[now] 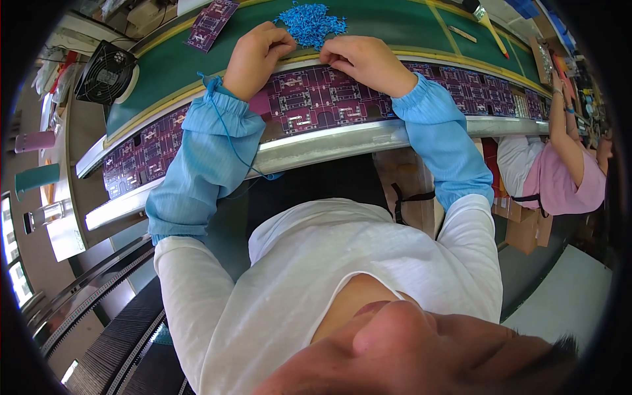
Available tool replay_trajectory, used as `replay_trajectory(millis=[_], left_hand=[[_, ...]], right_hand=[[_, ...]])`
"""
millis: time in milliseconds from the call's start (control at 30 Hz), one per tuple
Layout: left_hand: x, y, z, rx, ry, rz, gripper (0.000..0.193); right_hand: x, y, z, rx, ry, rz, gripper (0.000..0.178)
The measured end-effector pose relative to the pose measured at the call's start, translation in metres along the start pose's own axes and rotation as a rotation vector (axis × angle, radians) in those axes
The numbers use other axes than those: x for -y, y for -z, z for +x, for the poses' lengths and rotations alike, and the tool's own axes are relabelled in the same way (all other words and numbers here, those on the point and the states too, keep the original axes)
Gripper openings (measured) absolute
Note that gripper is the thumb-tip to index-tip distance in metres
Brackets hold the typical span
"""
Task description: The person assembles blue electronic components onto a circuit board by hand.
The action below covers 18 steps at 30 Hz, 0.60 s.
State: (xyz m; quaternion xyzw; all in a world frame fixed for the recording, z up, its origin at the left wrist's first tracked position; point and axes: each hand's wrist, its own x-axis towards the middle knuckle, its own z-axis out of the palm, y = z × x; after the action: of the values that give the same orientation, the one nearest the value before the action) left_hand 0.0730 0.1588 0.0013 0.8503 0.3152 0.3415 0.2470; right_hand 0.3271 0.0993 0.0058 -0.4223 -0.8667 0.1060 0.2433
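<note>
Blue components (311, 25) heaped, left hand (258, 58), right hand (366, 62) nearby

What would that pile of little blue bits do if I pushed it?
The pile of little blue bits would probably spread out across the green surface, because it looks like many loose pieces. Each piece is likely very light, since it's so tiny.

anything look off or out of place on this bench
One loose purple board lies at an angle at upper left, apart from the row of boards along the metal rail. The small blue parts are heaped loose, though in one pile rather than scattered. No damage is visible.
</note>
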Motion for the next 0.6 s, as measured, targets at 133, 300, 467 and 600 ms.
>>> replay_trajectory(millis=[133, 300, 467, 600], left_hand=[[0.002, 0.0, -0.003, -0.007, -0.029, -0.014, 0.01], [-0.006, -0.001, -0.007, 0.072, 0.035, -0.092, 0.017], [-0.007, -0.007, -0.007, 0.09, -0.001, -0.017, 0.018], [-0.006, -0.006, -0.011, 0.083, 0.014, -0.014, 0.019]], right_hand=[[0.003, -0.003, 0.001, -0.036, 0.071, -0.052, 0.014], [-0.026, 0.024, 0.004, -0.13, -0.153, -0.072, 0.013], [-0.048, 0.007, 0.022, -0.027, -0.13, -0.089, 0.015], [-0.047, 0.002, 0.038, -0.079, -0.09, -0.067, 0.016]])
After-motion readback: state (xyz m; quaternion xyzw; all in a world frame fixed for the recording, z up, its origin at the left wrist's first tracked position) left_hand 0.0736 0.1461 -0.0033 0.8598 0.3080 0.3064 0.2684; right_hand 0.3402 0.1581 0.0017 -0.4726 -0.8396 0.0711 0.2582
